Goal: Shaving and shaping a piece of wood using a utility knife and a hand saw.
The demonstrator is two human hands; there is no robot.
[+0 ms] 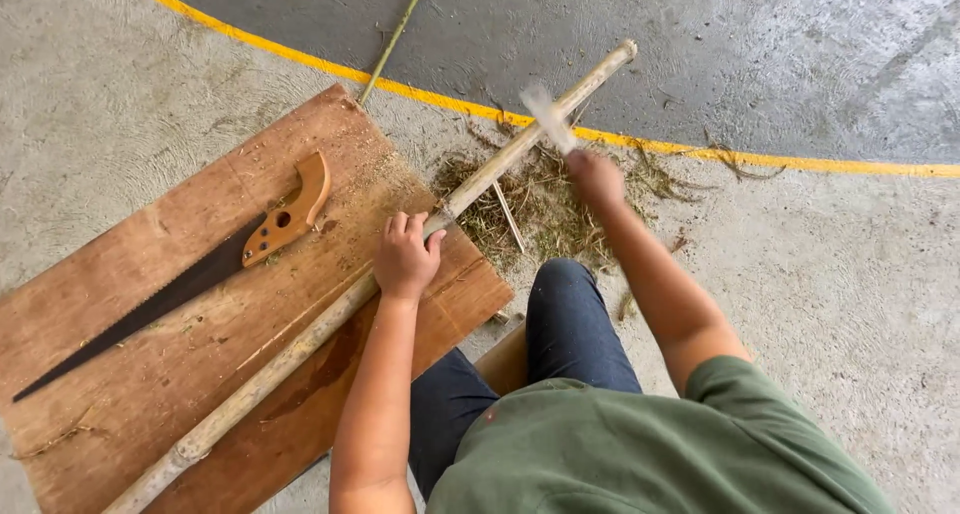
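A long pale bamboo pole (300,346) lies slanted across a brown wooden board (150,364), its far end sticking out over the concrete floor. My left hand (406,255) presses down on the pole at the board's right edge. My right hand (594,177) is raised over the pole's far part, gripping a blurred pale blade-like tool (548,117). I cannot tell what kind of tool it is.
A hand saw (190,274) with a dark blade and orange-brown wooden handle lies on the board's left side. Dry shavings and fibres (540,209) are piled on the floor under the pole. A thin green stalk (395,36) and a curved yellow floor line (300,59) lie beyond.
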